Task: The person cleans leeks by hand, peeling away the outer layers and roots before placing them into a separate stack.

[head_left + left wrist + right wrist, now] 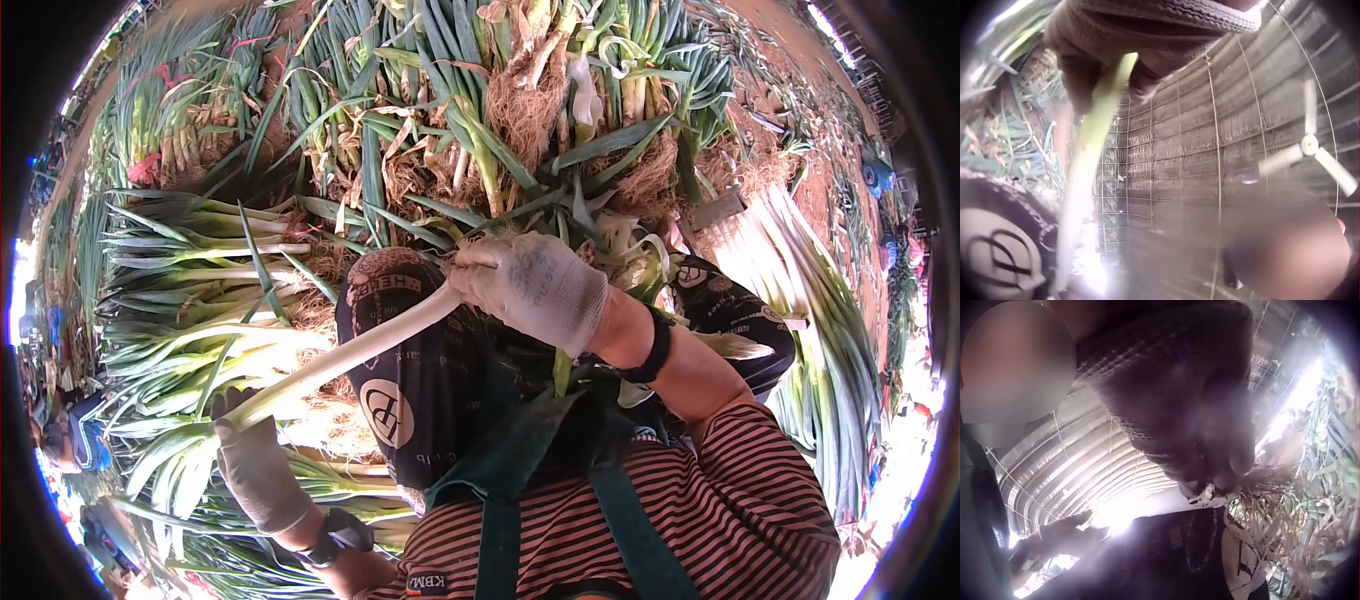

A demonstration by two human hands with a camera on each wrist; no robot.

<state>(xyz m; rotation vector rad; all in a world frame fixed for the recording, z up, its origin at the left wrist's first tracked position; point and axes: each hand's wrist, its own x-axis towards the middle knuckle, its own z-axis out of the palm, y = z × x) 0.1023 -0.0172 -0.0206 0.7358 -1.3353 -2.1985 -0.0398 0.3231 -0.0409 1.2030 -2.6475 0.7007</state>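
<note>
A long white leek-like stalk slants across the person's dark-trousered knee in the head view. The gloved left hand grips it low, where white turns to green leaves. At the root end the gloved right hand holds it with curled fingers. In the left wrist view, the left hand has thumb and fingers round the pale green stalk. The right wrist view shows the right hand dark against the light, pinching the end near thin roots; part of the stalk is lost in glare.
Cut-looking stalks with green leaves lie in a pile on the left. Rooted bundles stand ahead. White-stemmed stalks lie in a row on the right. A fan hangs under the arched roof.
</note>
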